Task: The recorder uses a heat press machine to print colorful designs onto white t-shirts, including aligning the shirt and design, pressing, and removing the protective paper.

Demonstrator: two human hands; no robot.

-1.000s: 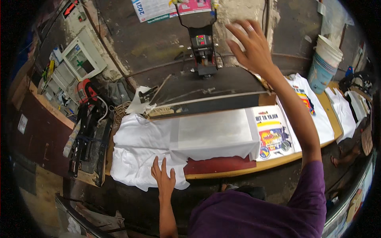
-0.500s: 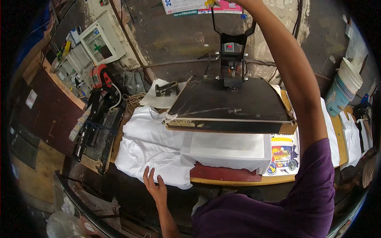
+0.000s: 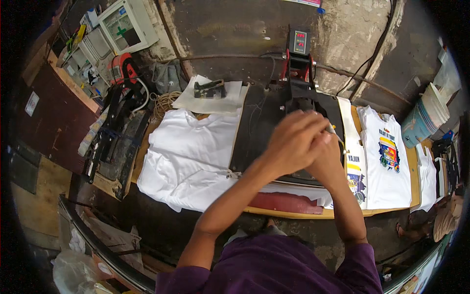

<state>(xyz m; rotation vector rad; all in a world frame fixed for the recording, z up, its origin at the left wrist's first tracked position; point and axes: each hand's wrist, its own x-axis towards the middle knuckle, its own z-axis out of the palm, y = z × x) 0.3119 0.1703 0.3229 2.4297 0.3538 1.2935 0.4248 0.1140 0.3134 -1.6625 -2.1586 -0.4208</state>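
A heat press (image 3: 252, 134) stands in front of me with its dark upper plate lowered onto the bench. My left hand (image 3: 293, 142) and my right hand (image 3: 324, 153) are together above the plate, fingers curled round the press handle, which they mostly hide. A white T-shirt (image 3: 186, 149) spreads out from under the plate on the left. Below the plate's near edge, part of a red pad (image 3: 284, 202) shows. Just right of the press lies a sheet with a mirrored colour print (image 3: 356, 179), and beside it a printed white T-shirt (image 3: 391, 164).
A second press with a red part (image 3: 122, 68) stands at the left. White sheets (image 3: 188, 100) with a dark block (image 3: 209, 89) lie behind the shirt. Stacked buckets (image 3: 425, 115) stand at the right, near more white cloth (image 3: 426, 174). Another person's foot (image 3: 411, 232) shows at lower right.
The raised press handle and plate have come down. My left hand has left the white T-shirt and joined my right hand on the handle.
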